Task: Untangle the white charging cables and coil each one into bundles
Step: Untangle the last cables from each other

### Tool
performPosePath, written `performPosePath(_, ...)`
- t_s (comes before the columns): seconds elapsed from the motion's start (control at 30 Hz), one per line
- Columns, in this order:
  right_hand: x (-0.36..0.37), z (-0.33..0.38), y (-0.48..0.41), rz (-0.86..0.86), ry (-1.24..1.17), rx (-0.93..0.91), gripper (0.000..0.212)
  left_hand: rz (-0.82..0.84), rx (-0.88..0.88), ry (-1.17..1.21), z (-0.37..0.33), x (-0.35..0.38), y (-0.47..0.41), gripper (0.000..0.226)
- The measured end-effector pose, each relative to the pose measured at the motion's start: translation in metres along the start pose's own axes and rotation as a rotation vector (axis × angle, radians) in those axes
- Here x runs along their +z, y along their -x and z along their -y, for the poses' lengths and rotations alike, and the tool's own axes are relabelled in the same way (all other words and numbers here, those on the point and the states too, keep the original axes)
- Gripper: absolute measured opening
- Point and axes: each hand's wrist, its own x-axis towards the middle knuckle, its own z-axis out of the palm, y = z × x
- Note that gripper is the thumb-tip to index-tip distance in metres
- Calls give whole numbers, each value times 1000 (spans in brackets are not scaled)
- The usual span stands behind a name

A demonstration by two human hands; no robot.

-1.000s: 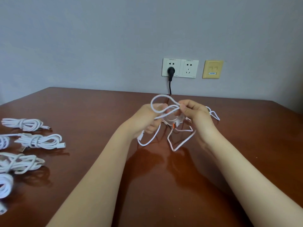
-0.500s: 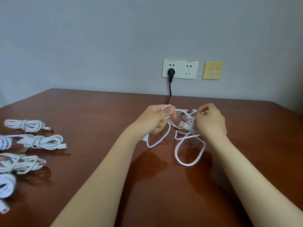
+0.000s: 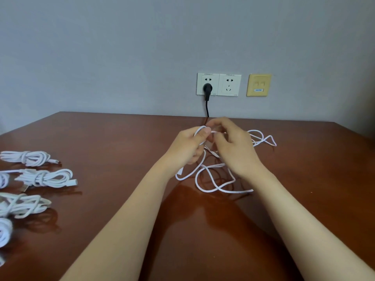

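Observation:
A tangle of white charging cable [image 3: 211, 184] lies at the middle of the brown table [image 3: 113, 142], with loops trailing toward me and to the right. My left hand [image 3: 189, 148] grips a loop of it between thumb and curled fingers. My right hand [image 3: 233, 147] pinches a strand right beside the left thumb, just above the table. The stretch of cable between the two hands is mostly hidden by my fingers. More loops of the cable [image 3: 261, 137] lie behind the right hand.
Several coiled white cable bundles lie along the table's left edge, among them one bundle [image 3: 28, 158] at the back and another bundle [image 3: 48, 177] nearer me. A black plug [image 3: 207, 89] sits in the wall socket, its cord dropping behind the table.
My hands have come together again after being apart half a second ago. The hanging loops have dropped and spread on the table toward me and to the right.

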Motion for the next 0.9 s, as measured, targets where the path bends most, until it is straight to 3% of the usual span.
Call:
performPosePath(0.07, 4, -3, -1, 60, -99, 73, 15, -23, -10, 53, 1, -3, -1, 24)
performPosePath(0.17, 4, -11, -4, 108, -147, 119, 26, -64, -58, 158, -1, -10, -3, 30)
performPosePath(0.23, 2, -13, -4, 118, -51, 37, 30, -46, -123, 170, 2, -13, -5, 41)
performPosePath(0.33, 0, -10, -2, 93, 29, -87, 21, 29, -223, 114, 8, -10, -7, 56)
performPosePath(0.47, -3, -19, -4, 134, 184, -166, 13, 211, -358, 127, 5, 0, -3, 68)
performPosePath(0.63, -2, -22, -3, 88, 269, -229, 11, 148, -338, -42, 9, 5, -2, 53)
performPosePath(0.77, -7, -25, -6, -8, 136, -22, 16, 275, -251, -120, 6, 2, 1, 50)
performPosePath(0.9, -9, -32, -6, 62, -58, 78, 24, 415, -281, -222, 4, 1, 6, 29)
